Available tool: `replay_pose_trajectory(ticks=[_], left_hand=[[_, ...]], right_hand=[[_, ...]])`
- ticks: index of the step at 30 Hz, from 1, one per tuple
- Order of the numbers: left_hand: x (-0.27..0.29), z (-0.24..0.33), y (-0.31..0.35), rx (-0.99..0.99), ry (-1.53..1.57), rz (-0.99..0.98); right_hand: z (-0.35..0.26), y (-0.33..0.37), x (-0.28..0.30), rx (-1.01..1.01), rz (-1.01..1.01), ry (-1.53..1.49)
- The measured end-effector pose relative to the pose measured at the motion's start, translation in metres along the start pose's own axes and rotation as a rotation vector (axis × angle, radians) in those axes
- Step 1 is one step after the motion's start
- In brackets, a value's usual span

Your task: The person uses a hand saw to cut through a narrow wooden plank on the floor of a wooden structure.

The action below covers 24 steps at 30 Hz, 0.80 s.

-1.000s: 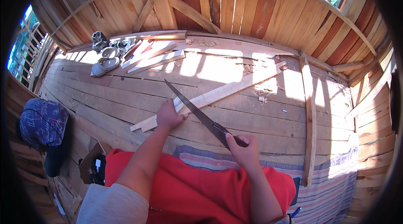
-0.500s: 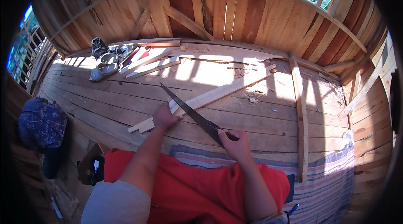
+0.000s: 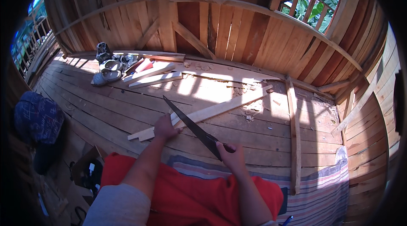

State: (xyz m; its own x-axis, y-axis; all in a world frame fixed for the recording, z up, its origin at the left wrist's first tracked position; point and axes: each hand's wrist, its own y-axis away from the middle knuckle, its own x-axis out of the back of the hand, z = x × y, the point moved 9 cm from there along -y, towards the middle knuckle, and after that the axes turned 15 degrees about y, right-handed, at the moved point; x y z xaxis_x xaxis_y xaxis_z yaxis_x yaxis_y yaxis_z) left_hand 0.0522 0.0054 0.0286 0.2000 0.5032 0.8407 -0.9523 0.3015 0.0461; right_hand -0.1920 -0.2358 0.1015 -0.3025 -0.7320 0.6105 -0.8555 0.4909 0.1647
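Mostly, only the view has shifted since a second ago, tipping up to more of the plank wall (image 3: 237, 27); the saw (image 3: 190, 124) slants across the wooden strips (image 3: 218, 108) much as before, so the work seems little further on. The left hand (image 3: 166, 127) has its fingers closed over the strips' near end, on the floor (image 3: 106, 107); the right hand's (image 3: 232, 157) fingers wrap the saw handle, on the strips' near side.
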Motion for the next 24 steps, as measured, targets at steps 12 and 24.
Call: replay_pose_trajectory(ticks=[12,24], left_hand=[[0.000,-0.002,-0.004,-0.068,-0.001,-0.045],[-0.006,-0.001,-0.008,-0.121,0.013,-0.016]], right_hand=[[-0.032,0.031,-0.010,-0.095,-0.036,0.037],[-0.042,0.038,-0.004,-0.014,0.049,-0.006]])
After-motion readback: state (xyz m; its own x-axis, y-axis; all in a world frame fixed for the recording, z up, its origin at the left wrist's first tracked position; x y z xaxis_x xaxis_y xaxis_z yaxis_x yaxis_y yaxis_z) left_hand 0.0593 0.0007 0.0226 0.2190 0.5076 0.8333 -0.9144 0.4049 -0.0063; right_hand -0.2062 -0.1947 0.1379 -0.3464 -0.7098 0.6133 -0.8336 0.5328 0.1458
